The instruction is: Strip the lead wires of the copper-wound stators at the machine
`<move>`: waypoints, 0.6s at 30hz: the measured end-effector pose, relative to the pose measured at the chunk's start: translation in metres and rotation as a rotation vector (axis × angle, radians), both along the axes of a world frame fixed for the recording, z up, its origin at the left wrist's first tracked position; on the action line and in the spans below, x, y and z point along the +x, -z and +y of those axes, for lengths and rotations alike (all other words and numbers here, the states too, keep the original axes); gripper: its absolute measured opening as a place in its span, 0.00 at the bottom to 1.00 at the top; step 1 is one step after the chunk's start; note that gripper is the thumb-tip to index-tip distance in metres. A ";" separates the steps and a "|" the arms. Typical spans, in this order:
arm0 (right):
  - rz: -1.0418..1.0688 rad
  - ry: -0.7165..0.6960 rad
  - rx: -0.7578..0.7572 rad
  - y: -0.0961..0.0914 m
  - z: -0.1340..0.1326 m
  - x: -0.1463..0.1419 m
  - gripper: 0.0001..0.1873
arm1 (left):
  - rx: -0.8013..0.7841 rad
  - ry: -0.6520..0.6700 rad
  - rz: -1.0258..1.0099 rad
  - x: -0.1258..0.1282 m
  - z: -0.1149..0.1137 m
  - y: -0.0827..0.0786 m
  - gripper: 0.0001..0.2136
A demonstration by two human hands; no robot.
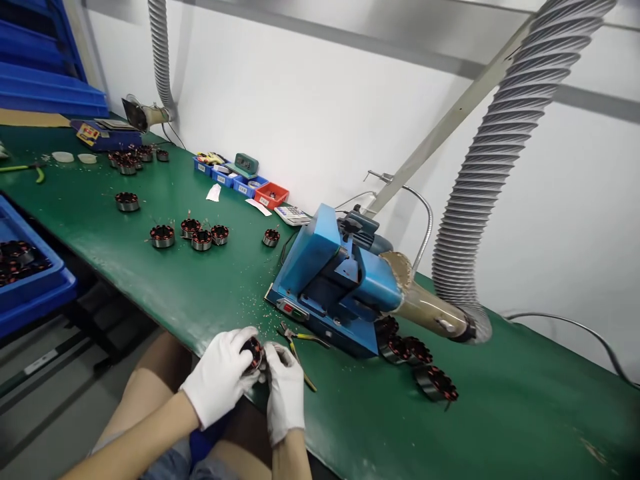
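Note:
Both my hands wear white gloves at the near edge of the green bench. My left hand is wrapped around a small round motor stator with copper windings. My right hand is closed against the same stator from the right, fingers pinched at its rim. Yellow-handled pliers lie on the bench just beyond my right hand. A blue machine stands right behind them.
Several stators lie mid-bench and more sit right of the machine. A ribbed grey hose runs to the machine. Small blue and red bins line the wall. A blue tray of stators stands at left.

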State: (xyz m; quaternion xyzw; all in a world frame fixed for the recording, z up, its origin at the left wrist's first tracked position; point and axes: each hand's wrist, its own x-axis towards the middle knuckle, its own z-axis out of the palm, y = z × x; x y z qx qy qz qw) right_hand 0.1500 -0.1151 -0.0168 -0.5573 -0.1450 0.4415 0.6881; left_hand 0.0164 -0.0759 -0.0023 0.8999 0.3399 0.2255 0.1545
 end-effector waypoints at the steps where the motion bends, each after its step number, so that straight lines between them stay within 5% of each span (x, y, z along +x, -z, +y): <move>1: -0.014 -0.020 0.014 -0.007 -0.004 0.003 0.12 | -0.074 0.020 -0.051 -0.001 -0.003 -0.004 0.08; 5: -0.003 -0.156 0.156 -0.051 -0.026 0.007 0.14 | -0.573 0.268 -0.328 -0.005 -0.023 -0.025 0.11; 7: 0.030 -0.180 0.281 -0.071 -0.035 0.008 0.21 | -0.670 0.419 -0.367 -0.007 -0.031 -0.033 0.12; 12: 0.180 -0.017 0.506 -0.094 -0.050 0.021 0.22 | -0.613 0.542 -0.396 -0.008 -0.037 -0.046 0.13; 15: 0.141 -0.098 0.312 -0.097 -0.062 0.021 0.13 | -0.498 0.432 -0.436 -0.010 -0.039 -0.058 0.09; 18: -0.141 -0.020 0.081 -0.100 -0.072 0.004 0.20 | -0.166 0.242 -0.428 -0.013 -0.044 -0.074 0.07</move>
